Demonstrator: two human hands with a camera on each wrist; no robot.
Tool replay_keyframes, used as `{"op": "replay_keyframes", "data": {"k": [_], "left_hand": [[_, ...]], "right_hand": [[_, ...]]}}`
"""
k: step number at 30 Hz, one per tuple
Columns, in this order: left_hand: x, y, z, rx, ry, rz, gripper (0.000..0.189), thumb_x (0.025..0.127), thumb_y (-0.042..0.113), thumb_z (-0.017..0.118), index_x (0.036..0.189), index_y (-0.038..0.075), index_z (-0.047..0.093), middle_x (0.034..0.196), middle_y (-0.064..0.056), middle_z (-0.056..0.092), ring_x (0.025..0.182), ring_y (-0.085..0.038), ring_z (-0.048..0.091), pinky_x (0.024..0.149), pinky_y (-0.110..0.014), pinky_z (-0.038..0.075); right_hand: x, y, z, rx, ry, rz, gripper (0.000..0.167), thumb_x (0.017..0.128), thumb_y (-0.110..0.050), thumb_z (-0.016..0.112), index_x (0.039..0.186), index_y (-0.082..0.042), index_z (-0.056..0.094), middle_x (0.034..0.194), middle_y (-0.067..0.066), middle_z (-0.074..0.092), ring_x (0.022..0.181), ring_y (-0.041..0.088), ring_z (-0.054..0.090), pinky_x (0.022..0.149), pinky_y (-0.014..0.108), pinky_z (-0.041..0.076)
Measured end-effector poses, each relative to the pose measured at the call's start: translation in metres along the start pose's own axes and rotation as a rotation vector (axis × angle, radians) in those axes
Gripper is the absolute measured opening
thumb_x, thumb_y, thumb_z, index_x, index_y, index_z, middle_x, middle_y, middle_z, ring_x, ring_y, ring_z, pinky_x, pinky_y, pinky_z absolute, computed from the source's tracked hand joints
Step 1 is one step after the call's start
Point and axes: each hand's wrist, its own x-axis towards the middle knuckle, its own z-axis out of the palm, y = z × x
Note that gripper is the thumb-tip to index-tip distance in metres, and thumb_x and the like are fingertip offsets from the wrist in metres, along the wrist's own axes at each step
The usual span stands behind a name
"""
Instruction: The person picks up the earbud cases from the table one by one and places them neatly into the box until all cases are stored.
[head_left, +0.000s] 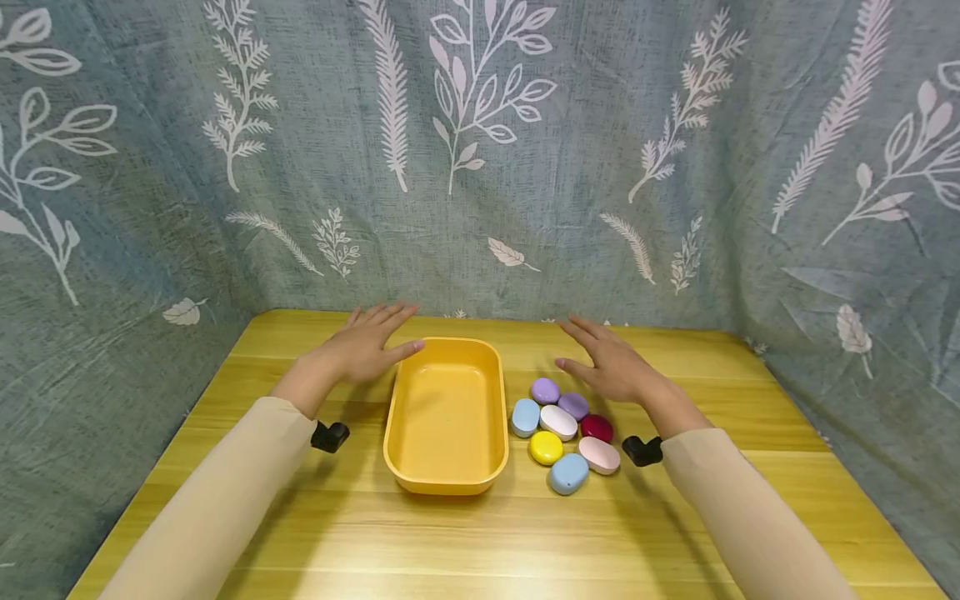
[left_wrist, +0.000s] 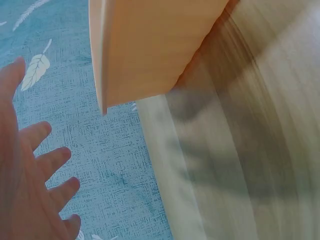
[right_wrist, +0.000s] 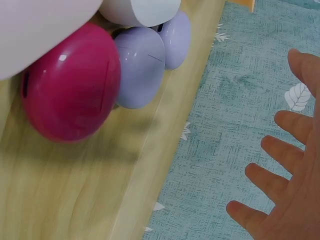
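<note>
A yellow rectangular tray (head_left: 447, 486) stands on the table, left of a cluster of several small glossy rounded cases, whose exact kind I cannot tell. My left hand (head_left: 362, 346) is held over the tray's far left corner, fingers spread, holding nothing. Beyond the cluster on its right hovers my right hand (head_left: 611, 367), also spread and holding nothing. Nearest to it lie two purple cases (head_left: 573, 406) and a dark red case (right_wrist: 72, 85). White (head_left: 558, 422), yellow (head_left: 546, 448), pink (head_left: 599, 456) and two light blue cases (head_left: 568, 474) make up the others.
The wooden table (head_left: 450, 550) meets a grey-blue leaf-patterned cloth (head_left: 480, 250) at the back and both sides. A black wrist mount (head_left: 330, 437) sits by the left cuff, another black mount (head_left: 642, 451) by the right cuff.
</note>
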Motion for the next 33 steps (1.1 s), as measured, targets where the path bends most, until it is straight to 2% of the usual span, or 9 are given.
{"op": "replay_keyframes", "data": {"k": [14, 20, 24, 33], "left_hand": [[-0.009, -0.006, 0.011, -0.083, 0.022, 0.003, 0.082, 0.102, 0.075, 0.030, 0.168, 0.031, 0.010, 0.175, -0.010, 0.015, 0.161, -0.040, 0.012, 0.127, -0.067, -0.001], [-0.013, -0.005, 0.015, -0.168, 0.026, 0.000, 0.082, 0.103, 0.072, 0.033, 0.169, 0.029, 0.011, 0.175, -0.010, 0.015, 0.161, -0.038, 0.012, 0.128, -0.065, 0.001], [-0.015, -0.004, 0.019, -0.240, 0.030, 0.005, 0.082, 0.103, 0.071, 0.035, 0.169, 0.028, 0.010, 0.175, -0.009, 0.014, 0.161, -0.039, 0.011, 0.128, -0.066, 0.003], [-0.016, -0.007, 0.029, -0.378, 0.012, -0.019, 0.084, 0.101, 0.074, 0.038, 0.168, 0.031, 0.011, 0.175, -0.003, 0.012, 0.162, -0.037, 0.008, 0.126, -0.068, 0.010]], "right_hand": [[-0.015, 0.001, -0.002, 0.017, 0.000, 0.009, 0.073, 0.104, -0.054, 0.055, 0.164, -0.017, 0.033, 0.170, 0.016, 0.026, 0.156, 0.047, 0.023, 0.120, 0.071, 0.025], [-0.022, 0.002, -0.001, 0.020, 0.011, -0.004, 0.072, 0.104, -0.055, 0.055, 0.162, -0.018, 0.037, 0.168, 0.016, 0.032, 0.153, 0.047, 0.028, 0.119, 0.070, 0.029], [-0.027, 0.002, 0.000, 0.037, 0.012, -0.014, 0.068, 0.105, -0.050, 0.057, 0.162, -0.018, 0.038, 0.166, 0.016, 0.034, 0.152, 0.046, 0.031, 0.119, 0.069, 0.030], [-0.039, -0.001, 0.002, 0.062, 0.030, -0.047, 0.066, 0.104, -0.045, 0.061, 0.159, -0.015, 0.043, 0.162, 0.017, 0.040, 0.148, 0.045, 0.037, 0.117, 0.068, 0.033]]}}
